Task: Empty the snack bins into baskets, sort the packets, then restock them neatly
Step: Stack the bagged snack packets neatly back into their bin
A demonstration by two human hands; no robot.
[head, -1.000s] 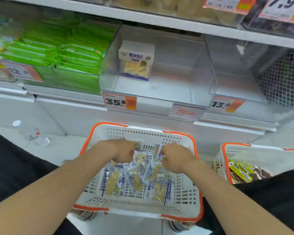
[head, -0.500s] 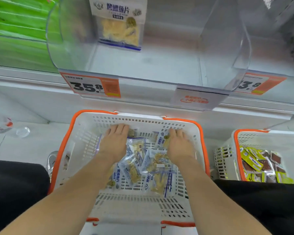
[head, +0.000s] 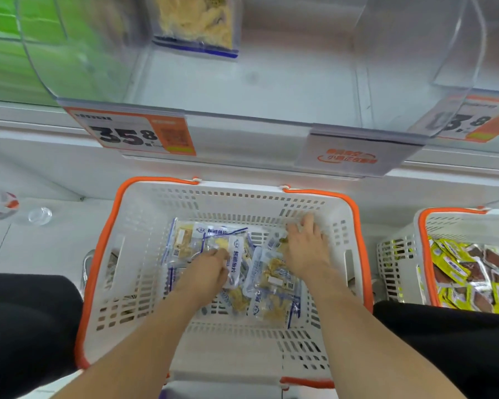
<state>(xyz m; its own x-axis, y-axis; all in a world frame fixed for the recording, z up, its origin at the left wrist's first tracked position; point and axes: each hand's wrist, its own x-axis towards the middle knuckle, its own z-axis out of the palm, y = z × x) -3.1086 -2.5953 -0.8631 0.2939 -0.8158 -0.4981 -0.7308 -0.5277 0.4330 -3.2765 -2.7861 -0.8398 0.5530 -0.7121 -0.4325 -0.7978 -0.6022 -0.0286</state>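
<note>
Packets [head: 225, 234] in basket [head: 242, 200] look mid-sort: L hand [head: 208, 272] grips one at centre, R hand [head: 306, 249] flat at 1 o'clock; next prob. squaring a stack.

White shelving [head: 242, 171] stands on a pale floor [head: 41, 249].

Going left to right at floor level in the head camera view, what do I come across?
Clear plastic bottle → left hand → right hand → basket of yellow and brown packets.
</note>
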